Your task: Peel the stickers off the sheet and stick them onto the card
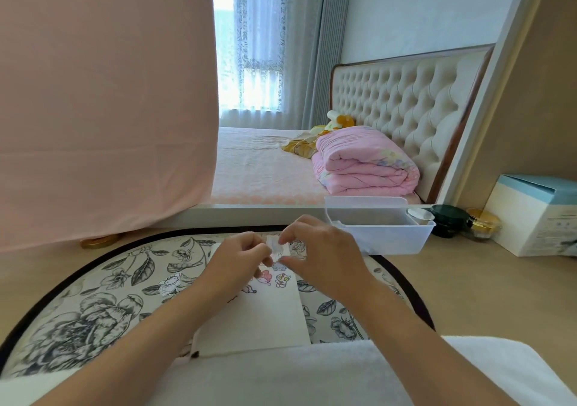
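Note:
A white card [265, 315] lies on the floral mat in front of me, with a few cartoon stickers [282, 279] stuck near its far edge. Both hands hover just above that edge. Between them is a small translucent sticker sheet [276, 248], held up off the card. My left hand [240, 262] pinches its lower left side. My right hand [318, 256] pinches its top and right side with thumb and fingertips. Whether a sticker is lifted from the sheet is too small to tell. One loose cartoon sticker [170, 282] lies on the mat to the left of the card.
The round floral mat [93, 312] with a black rim covers the tabletop. A clear plastic bin [379, 227] stands behind my right hand, with jars [449, 220] and a white-blue box [537, 215] further right. A pink cloth [103, 100] hangs at left. A white towel [312, 374] lies over the near edge.

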A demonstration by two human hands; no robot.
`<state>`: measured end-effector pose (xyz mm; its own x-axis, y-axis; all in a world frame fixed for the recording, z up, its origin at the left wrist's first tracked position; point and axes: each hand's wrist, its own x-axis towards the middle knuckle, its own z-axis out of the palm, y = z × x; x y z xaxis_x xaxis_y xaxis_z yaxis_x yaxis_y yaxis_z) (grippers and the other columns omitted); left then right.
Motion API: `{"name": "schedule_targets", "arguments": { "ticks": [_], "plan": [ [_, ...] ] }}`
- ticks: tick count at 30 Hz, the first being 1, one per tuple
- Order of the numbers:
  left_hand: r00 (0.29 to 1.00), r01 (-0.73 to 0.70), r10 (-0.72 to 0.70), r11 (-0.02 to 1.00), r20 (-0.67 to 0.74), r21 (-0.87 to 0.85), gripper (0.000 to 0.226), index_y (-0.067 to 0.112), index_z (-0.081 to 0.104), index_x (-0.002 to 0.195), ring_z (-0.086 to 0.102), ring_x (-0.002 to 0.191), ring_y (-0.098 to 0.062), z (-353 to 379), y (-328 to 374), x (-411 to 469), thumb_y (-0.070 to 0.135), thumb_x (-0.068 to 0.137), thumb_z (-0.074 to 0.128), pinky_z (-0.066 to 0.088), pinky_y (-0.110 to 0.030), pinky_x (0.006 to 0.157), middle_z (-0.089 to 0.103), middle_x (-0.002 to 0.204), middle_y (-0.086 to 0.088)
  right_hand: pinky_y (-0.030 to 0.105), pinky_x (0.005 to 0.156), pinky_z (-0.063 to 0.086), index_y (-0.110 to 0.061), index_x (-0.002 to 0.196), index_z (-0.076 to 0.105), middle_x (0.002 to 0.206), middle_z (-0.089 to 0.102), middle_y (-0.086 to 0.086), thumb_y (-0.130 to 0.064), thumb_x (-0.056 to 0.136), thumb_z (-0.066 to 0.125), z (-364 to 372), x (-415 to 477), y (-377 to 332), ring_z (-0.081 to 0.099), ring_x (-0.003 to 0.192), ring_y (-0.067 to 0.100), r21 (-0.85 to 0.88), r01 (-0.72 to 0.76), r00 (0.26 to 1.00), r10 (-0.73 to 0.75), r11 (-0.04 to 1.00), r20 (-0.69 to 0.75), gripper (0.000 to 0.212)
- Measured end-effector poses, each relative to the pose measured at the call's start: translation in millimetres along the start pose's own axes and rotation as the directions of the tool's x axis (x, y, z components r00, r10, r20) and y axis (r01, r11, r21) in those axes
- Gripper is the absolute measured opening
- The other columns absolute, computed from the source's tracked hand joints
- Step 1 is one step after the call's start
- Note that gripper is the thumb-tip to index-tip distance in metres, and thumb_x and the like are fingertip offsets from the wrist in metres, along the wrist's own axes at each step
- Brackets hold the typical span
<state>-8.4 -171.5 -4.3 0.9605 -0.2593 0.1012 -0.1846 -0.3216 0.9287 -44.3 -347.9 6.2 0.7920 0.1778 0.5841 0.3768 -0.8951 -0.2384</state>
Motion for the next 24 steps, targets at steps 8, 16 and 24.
{"name": "schedule_targets", "arguments": {
  "ticks": [8, 16, 24],
  "plan": [
    [0.989, 0.053, -0.033, 0.989, 0.145, -0.135, 0.017, 0.014, 0.063, 0.080, 0.061, 0.064, -0.017, -18.9, -4.7, -19.5, 0.014, 0.095, 0.056, 0.042, -0.024, 0.058, 0.074, 0.080, -0.005, 0.021, 0.055, 0.049, -0.033, 0.084, 0.073, 0.088, 0.067, -0.017, -0.041, 0.084, 0.075, 18.3, -7.8, -16.5, 0.049, 0.055, -0.004, 0.006, 0.107, 0.987, -0.105, 0.994, -0.118, 0.008],
    [0.992, -0.051, 0.075, 0.972, 0.098, -0.229, 0.029, 0.016, 0.067, 0.102, 0.066, 0.073, -0.017, -25.8, -19.2, -20.9, 0.037, 0.083, 0.060, 0.047, -0.029, 0.060, 0.074, 0.087, -0.004, 0.016, 0.052, 0.045, -0.024, 0.076, 0.075, 0.073, 0.071, -0.008, -0.022, 0.083, 0.081, 21.6, -5.5, -28.9, 0.053, 0.052, 0.000, 0.591, -0.349, 0.933, 0.330, 0.727, 0.145, 0.010],
    [0.987, -0.156, 0.156, 0.988, 0.026, -0.003, 0.014, 0.018, 0.068, 0.078, 0.064, 0.061, -0.007, -23.0, -29.3, -16.8, 0.016, 0.092, 0.066, 0.045, -0.013, 0.055, 0.073, 0.071, 0.003, 0.026, 0.049, 0.039, -0.010, 0.093, 0.076, 0.080, 0.075, 0.002, -0.023, 0.092, 0.071, 22.3, -11.2, -25.8, 0.056, 0.055, 0.013, 0.685, -0.614, 0.781, 0.427, 0.393, 0.455, 0.013]
  ]
}}
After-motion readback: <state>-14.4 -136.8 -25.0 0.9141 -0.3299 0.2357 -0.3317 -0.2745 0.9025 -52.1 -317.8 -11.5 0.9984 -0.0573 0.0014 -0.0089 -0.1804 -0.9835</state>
